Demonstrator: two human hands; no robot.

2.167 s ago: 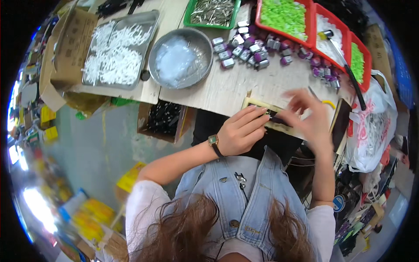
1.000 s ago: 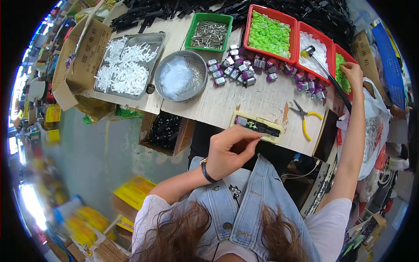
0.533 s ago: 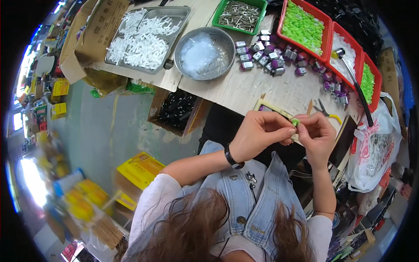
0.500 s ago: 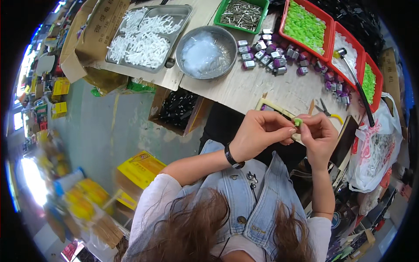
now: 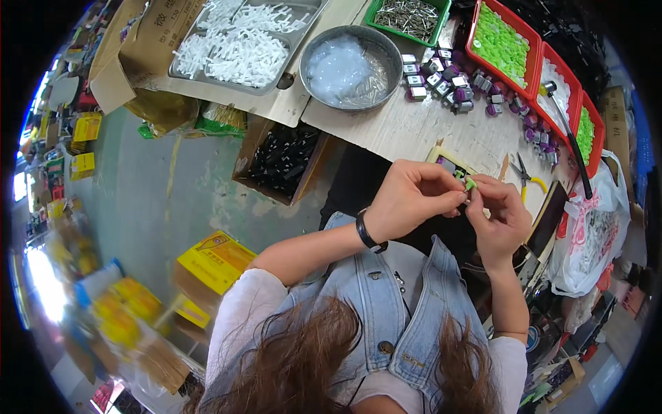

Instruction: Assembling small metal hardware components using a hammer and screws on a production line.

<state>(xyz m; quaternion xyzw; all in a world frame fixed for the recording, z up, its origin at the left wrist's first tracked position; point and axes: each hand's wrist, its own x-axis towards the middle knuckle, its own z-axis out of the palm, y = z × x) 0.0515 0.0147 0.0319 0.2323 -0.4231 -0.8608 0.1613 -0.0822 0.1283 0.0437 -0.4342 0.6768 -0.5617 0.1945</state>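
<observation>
Cartons point(image 5: 210, 261) in yellow lie on the floor at far left, below a cardboard box point(image 5: 284, 159) of black parts tucked under the counter point(image 5: 407, 127). On the counter, a metal tray point(image 5: 238, 45) holds white plastic pieces, and just right of it a steel bowl point(image 5: 350, 65) carries clear bits. Further right sits a green bin point(image 5: 408, 15) of metal pins, then a scatter of purple and grey blocks point(image 5: 445, 79). Left hand point(image 5: 412, 200), a black band on its wrist, meets right hand point(image 5: 500, 219) above the counter's near edge; the fingers of both are pinched together around a small green piece point(image 5: 470, 183), which sits between the fingertips, in front of a yellow-framed jig point(image 5: 448, 164) on the counter. Pliers point(image 5: 525, 176) with yellow handles lie just right of the hands. Red bins point(image 5: 507, 45) of green and white parts line the counter's far right side, and a white plastic bag point(image 5: 593, 221) hangs beside its end.
</observation>
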